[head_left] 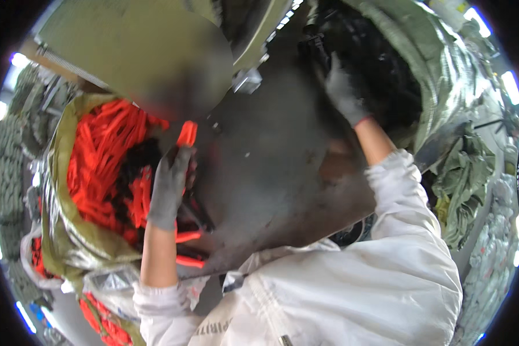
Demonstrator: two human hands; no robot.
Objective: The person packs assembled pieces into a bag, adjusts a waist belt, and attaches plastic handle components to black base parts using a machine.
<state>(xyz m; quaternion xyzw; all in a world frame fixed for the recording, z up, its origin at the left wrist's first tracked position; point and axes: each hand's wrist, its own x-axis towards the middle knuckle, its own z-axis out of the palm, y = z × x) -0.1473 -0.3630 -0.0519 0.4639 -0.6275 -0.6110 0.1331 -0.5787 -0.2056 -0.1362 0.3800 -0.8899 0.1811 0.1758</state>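
My left hand (170,187), in a grey glove, is closed round a red plastic piece (187,134) whose end sticks up past the fingers. It is at the right side of an olive sack (60,153) heaped with red plastic pieces (101,167), some black ones among them. Below this hand, more red and black pieces lie at the edge of the dark metal table (259,179). My right hand (343,92), also gloved, reaches to the table's far right. Its fingers close on a long black piece (314,51); its exact shape is blurred.
Over the table's far left hangs a large beige machine panel (127,46), with a shiny metal block (247,81) at its corner. A pale green sack (432,63) with dark contents stands at the far right. Crumpled green sacking (464,179) lies near my right arm.
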